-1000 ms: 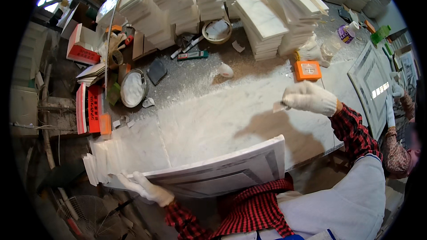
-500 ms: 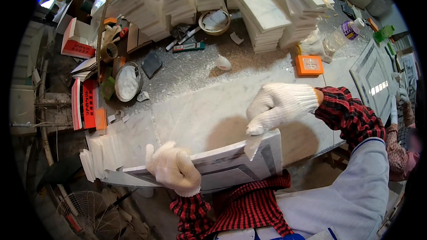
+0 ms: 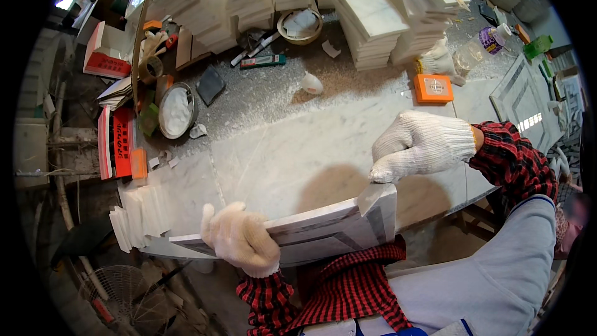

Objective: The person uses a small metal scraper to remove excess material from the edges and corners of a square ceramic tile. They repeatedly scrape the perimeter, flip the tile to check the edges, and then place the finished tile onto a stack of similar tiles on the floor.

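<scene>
A white marble tile (image 3: 323, 225) with grey inlaid bands stands tilted on edge at the near side of the table, against my checked apron. My gloved left hand (image 3: 241, 238) is closed around its left part, with the thumb over the upper edge. In my gloved right hand (image 3: 426, 146), a small thin flat piece (image 3: 371, 199), pale grey and scraper-like, is pinched between thumb and fingers. Its lower end lies against the tile's face close to the upper right corner. What it is made of I cannot tell.
White tile stacks (image 3: 367, 22) line the back. A metal bowl of white paste (image 3: 178, 111) sits left, near thin white strips (image 3: 142, 214). An orange box (image 3: 433, 89), a plastic bottle (image 3: 482, 50) and another inlaid tile (image 3: 522, 96) lie right. A fan (image 3: 127, 295) stands below left.
My right hand has moved right along the tile's upper edge with the flat piece, toward the corner. My left hand keeps its hold, nearly unmoved.
</scene>
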The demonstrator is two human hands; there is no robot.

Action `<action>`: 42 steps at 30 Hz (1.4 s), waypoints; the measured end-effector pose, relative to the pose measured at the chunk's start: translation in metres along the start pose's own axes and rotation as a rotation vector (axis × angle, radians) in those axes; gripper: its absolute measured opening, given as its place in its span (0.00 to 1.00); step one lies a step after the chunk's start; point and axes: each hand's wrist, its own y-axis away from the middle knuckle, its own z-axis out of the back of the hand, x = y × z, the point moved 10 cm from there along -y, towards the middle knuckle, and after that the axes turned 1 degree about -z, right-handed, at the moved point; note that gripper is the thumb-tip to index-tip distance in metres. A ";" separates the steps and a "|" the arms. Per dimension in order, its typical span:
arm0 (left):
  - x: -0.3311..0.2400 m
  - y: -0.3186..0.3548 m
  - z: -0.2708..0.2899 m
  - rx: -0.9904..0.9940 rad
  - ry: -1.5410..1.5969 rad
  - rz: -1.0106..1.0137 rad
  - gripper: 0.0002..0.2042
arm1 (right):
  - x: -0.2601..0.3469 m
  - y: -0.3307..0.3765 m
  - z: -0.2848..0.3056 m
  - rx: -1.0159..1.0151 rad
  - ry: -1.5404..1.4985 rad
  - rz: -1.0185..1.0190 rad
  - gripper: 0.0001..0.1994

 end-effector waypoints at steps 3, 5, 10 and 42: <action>0.000 0.001 0.000 0.016 0.013 0.003 0.13 | -0.001 0.008 0.000 -0.053 0.004 -0.040 0.18; -0.003 -0.001 0.000 0.010 0.019 -0.019 0.13 | -0.001 0.011 -0.001 -0.083 0.008 -0.065 0.19; 0.001 0.001 -0.001 -0.001 0.052 -0.012 0.13 | 0.005 0.010 -0.003 -0.085 0.058 -0.120 0.20; 0.017 0.008 -0.014 0.025 0.076 0.038 0.12 | 0.017 -0.041 -0.012 0.090 -0.065 0.187 0.20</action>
